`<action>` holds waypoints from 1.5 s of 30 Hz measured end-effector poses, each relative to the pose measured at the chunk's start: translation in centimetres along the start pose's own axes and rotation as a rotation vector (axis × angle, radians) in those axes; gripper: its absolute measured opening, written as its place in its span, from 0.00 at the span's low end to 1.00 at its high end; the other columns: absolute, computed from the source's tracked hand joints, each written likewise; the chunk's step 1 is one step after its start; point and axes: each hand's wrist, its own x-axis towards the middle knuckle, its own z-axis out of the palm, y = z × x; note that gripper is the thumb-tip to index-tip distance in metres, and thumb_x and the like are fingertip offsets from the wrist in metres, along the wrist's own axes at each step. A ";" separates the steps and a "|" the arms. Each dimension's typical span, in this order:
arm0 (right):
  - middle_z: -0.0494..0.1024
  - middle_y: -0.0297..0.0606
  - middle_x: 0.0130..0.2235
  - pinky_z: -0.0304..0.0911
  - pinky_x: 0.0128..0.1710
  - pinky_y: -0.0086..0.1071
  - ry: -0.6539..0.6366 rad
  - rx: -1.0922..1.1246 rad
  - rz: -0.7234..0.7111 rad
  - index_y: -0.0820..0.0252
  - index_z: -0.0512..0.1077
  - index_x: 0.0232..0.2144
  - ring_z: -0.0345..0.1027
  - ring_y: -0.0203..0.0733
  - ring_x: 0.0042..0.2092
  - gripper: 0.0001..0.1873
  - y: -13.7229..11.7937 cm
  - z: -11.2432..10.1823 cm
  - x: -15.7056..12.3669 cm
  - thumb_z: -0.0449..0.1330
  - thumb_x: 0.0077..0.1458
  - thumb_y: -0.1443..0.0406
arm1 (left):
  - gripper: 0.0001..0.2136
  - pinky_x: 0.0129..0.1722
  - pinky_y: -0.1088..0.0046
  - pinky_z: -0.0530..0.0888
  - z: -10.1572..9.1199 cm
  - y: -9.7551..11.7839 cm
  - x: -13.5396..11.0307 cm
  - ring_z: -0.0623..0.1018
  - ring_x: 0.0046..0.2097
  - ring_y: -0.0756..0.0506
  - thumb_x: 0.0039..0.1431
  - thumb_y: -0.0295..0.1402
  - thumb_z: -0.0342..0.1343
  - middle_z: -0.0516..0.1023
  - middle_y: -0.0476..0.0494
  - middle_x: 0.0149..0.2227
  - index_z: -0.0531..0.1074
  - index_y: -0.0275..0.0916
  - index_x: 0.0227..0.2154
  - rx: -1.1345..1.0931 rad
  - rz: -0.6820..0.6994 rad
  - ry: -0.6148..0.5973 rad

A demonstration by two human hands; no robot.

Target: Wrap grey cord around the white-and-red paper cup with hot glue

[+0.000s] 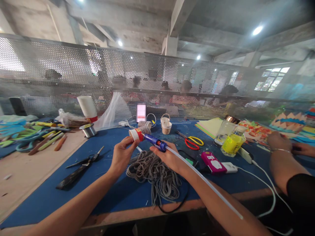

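Observation:
My left hand pinches a small red and white paper cup, tilted on its side above the blue mat. In my right hand is a blue hot glue gun, its nozzle pointing at the cup's side, close to or touching it. A long translucent glue stick runs out of the gun's back over my right forearm. Below both hands lies a loose heap of grey cord. More grey cord shows just behind the cup; whether it is attached to the cup I cannot tell.
Black-handled scissors lie at left, red and yellow scissors at right. Small cord-wrapped buckets, stacked paper cups, a pink power bank and a bottle of yellow liquid stand around. A co-worker's arm reaches in at right.

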 end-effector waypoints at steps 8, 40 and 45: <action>0.64 0.28 0.20 0.56 0.26 0.28 0.005 0.022 0.013 0.58 0.66 0.24 0.56 0.34 0.24 0.21 0.2 0.0 0.0 0.59 0.54 0.48 | 0.14 0.43 0.72 0.68 -0.1 -0.3 0.0 0.75 0.42 0.44 0.57 0.40 0.58 0.79 0.45 0.40 0.79 0.39 0.42 0.049 0.031 -0.011; 0.74 0.34 0.31 0.64 0.39 0.31 0.309 0.146 -0.073 0.60 0.70 0.32 0.66 0.36 0.32 0.12 1.9 0.7 1.2 0.63 0.53 0.57 | 0.15 0.33 0.70 0.74 0.4 0.9 -0.6 0.79 0.35 0.42 0.52 0.42 0.62 0.83 0.43 0.35 0.80 0.37 0.39 -0.232 -0.285 -0.231; 0.77 0.37 0.33 0.66 0.39 0.32 0.317 0.144 -0.042 0.61 0.73 0.35 0.70 0.39 0.34 0.15 1.7 0.5 1.3 0.63 0.51 0.55 | 0.14 0.32 0.71 0.74 0.4 1.0 -0.5 0.79 0.34 0.43 0.52 0.40 0.62 0.83 0.44 0.35 0.80 0.38 0.39 -0.218 -0.284 -0.245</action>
